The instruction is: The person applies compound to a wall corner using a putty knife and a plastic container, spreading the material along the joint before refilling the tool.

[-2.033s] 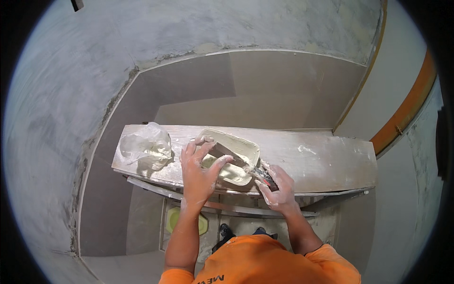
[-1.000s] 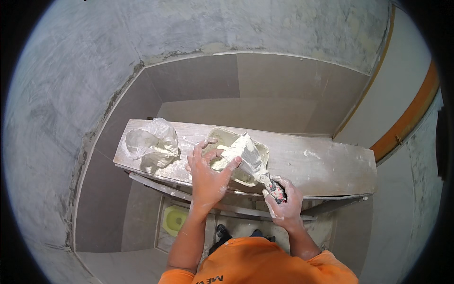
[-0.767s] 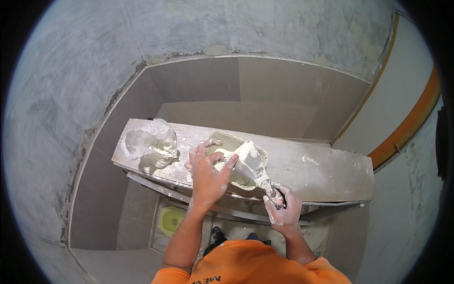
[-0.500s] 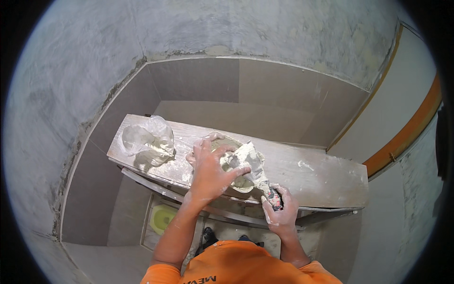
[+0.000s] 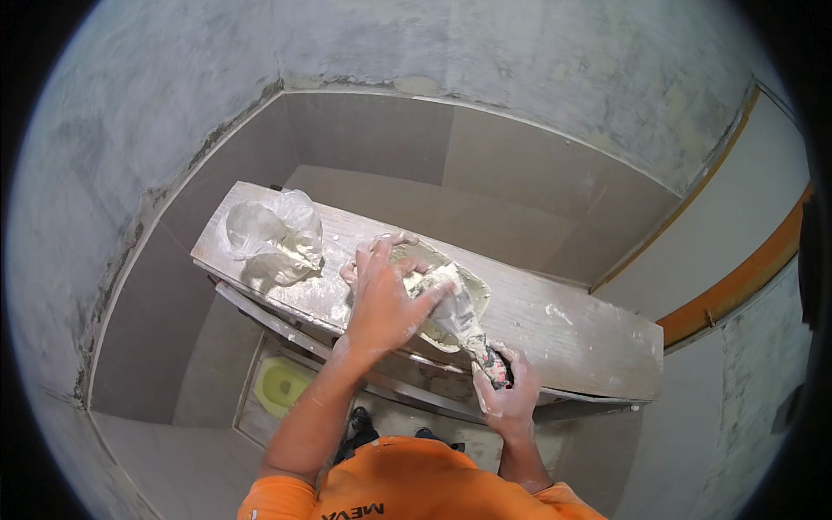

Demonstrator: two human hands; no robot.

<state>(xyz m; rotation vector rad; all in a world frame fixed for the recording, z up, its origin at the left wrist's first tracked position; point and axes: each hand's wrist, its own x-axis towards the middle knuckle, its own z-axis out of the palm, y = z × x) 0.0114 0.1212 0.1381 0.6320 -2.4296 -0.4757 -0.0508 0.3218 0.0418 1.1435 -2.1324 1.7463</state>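
Note:
A pale shallow tub (image 5: 479,290) of cream-coloured paste sits on the plank. My left hand (image 5: 386,299) is dusted with paste and grips the tub's left end. Its fingers spread over the far rim, and its thumb reaches across the inside near the trowel blade. My right hand (image 5: 510,390) is closed round the black and red handle of a trowel (image 5: 454,317). The trowel's broad blade, caked with paste, lies tilted inside the tub. Its tip is partly hidden by my left thumb and the paste.
On the plank (image 5: 572,334), left of the tub, stands a clear plastic bag (image 5: 282,234) of pale powder. Grey tiles (image 5: 368,134) line the wall behind. A yellow-green squat toilet pan (image 5: 282,386) lies below left, and a door frame (image 5: 737,303) stands at right.
The trowel blade has dropped from a raised tilt to lower inside the tub. My right hand has shifted slightly left with it. My left hand stays at the tub; the whole view has shifted slightly.

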